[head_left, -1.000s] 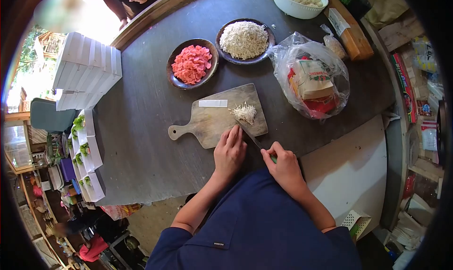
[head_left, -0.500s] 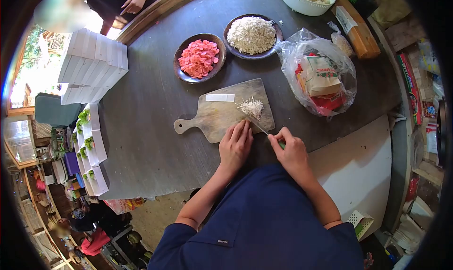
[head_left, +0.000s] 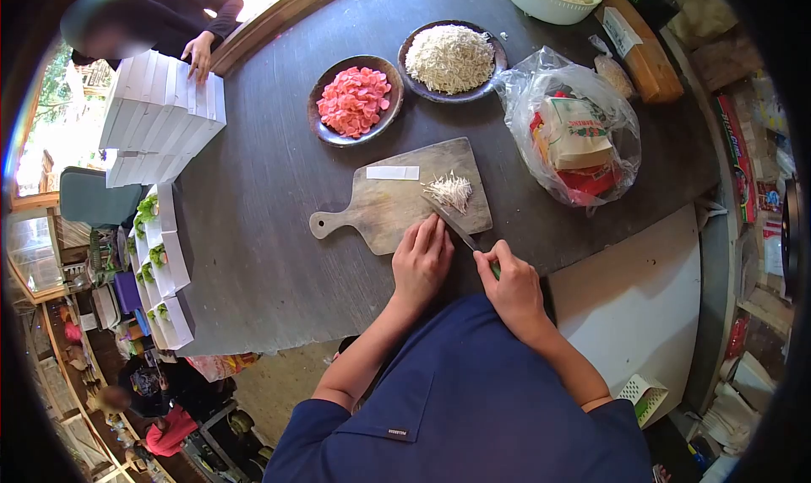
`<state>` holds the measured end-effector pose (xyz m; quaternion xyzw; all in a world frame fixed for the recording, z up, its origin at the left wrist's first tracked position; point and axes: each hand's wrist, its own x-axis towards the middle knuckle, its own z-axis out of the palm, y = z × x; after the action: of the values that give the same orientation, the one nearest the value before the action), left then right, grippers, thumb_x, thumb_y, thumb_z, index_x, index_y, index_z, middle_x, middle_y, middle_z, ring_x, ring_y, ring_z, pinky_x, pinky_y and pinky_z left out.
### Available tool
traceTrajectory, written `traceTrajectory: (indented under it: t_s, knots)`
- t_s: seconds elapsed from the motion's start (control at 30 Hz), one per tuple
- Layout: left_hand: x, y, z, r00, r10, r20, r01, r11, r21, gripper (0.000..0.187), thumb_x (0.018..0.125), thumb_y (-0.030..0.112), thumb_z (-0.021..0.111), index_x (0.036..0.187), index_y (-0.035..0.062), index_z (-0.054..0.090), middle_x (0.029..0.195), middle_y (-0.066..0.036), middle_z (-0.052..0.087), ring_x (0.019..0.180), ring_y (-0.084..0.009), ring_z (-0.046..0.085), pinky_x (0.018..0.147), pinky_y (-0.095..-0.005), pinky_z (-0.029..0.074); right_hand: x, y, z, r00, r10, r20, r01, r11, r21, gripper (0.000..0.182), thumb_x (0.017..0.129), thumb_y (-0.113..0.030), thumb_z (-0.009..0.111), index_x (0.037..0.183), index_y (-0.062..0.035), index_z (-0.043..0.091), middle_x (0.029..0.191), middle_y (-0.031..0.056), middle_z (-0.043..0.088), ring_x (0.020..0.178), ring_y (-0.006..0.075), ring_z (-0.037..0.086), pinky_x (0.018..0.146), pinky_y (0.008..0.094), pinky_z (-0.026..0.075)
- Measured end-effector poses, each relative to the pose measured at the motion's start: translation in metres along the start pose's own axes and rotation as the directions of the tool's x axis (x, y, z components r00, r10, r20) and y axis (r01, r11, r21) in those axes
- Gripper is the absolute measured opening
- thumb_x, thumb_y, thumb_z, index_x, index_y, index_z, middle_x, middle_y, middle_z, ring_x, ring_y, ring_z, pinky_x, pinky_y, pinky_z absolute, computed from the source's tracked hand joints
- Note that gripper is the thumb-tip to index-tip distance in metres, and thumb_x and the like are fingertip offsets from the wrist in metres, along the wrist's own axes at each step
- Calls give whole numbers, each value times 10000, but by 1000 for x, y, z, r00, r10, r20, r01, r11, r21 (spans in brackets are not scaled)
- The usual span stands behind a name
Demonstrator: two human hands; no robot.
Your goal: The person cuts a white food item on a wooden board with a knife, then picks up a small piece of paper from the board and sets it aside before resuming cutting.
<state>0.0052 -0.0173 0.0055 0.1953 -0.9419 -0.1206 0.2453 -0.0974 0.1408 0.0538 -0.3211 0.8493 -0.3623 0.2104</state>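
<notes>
Stretches both forearms [head_left: 372,348] inward from a navy shirt [head_left: 498,390] toward the near edge of a cutting board [head_left: 380,208]. Clasps a green-handled knife [head_left: 454,225] in the right hand [head_left: 513,290], fingers curled, just off the board's near right side, with the blade slanting over its edge. Rests the left hand [head_left: 421,263] at the board's near edge, fingers bent beside the blade; cannot tell of any grasp beneath. Shown on the board: pale shreds [head_left: 450,192] at right, a white strip [head_left: 393,173] at upper left. Seen right of the board: a plastic bag [head_left: 570,137]. Pictured beyond it: bowls of pink slices [head_left: 355,101] and white shreds [head_left: 450,58]. Visible farther, upper left of the board: a co-worker's hand [head_left: 199,56] at stacked white boxes [head_left: 156,116].
</notes>
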Motion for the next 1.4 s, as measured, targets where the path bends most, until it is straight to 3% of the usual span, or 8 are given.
traceTrajectory:
  t_s: [0.37,0.43,0.47,0.53,0.73,1.17,1.27,1.4]
  knots:
    - [8,-5,-9,999,-36,39,39,996,-80,326,876,25,775,1200,-9,753,1243,-100,711,1094,-282,696,936,-397,597,30,8,14,998,-54,-36,53,999,-12,280,1052,-269,728,954,-55,577,829,174,756,781,443,746,661,555,572]
    - [13,-7,-12,988,-115,102,133,973,-186,307,887,18,773,1194,11,753,1216,-88,704,1091,-283,692,914,-401,595,34,17,10,997,-32,-65,46,972,232,292,1043,-287,743,942,-58,593,822,171,762,775,441,748,665,552,565]
    - [14,-8,-12,988,-119,101,136,973,-185,307,887,18,773,1194,11,753,1216,-88,704,1091,-283,692,914,-401,595,33,19,8,998,-34,-62,47,972,232,292,1043,-287,743,942,-58,593,822,171,762,775,441,748,665,552,565]
    - [15,-8,-12,989,-105,107,124,972,-198,283,900,16,771,1183,13,750,1199,-85,694,1082,-284,691,900,-407,594,26,14,-2,999,-18,-51,24,993,115,291,1040,-293,749,940,-62,602,812,176,759,776,448,743,665,544,562]
    - [13,-7,-10,995,-64,79,75,988,-137,299,894,10,770,1191,10,736,1203,-82,681,1080,-291,689,898,-410,593,16,6,-13,999,23,31,-25,997,70,288,1043,-291,742,941,-64,597,800,194,751,794,462,740,678,565,567]
    - [12,-9,-9,996,-50,73,57,994,-97,299,891,15,771,1187,31,735,1198,-70,675,1072,-275,695,874,-394,603,18,-7,-11,998,38,47,-36,998,-46,272,1063,-304,706,970,-74,596,817,214,750,807,471,739,688,576,585]
    - [9,-7,-7,995,-48,86,57,994,-98,311,891,20,774,1200,30,737,1209,-70,677,1073,-271,696,870,-391,604,32,-1,1,1000,-2,23,2,1000,-16,286,1057,-312,715,960,-67,603,824,207,754,801,465,740,682,572,581]
    - [9,-8,-5,999,-17,41,19,998,-58,330,886,20,777,1214,26,741,1212,-71,688,1074,-272,700,877,-387,603,46,11,5,1000,-25,4,24,982,190,309,1042,-312,743,929,-46,633,825,199,758,800,452,743,684,557,563]
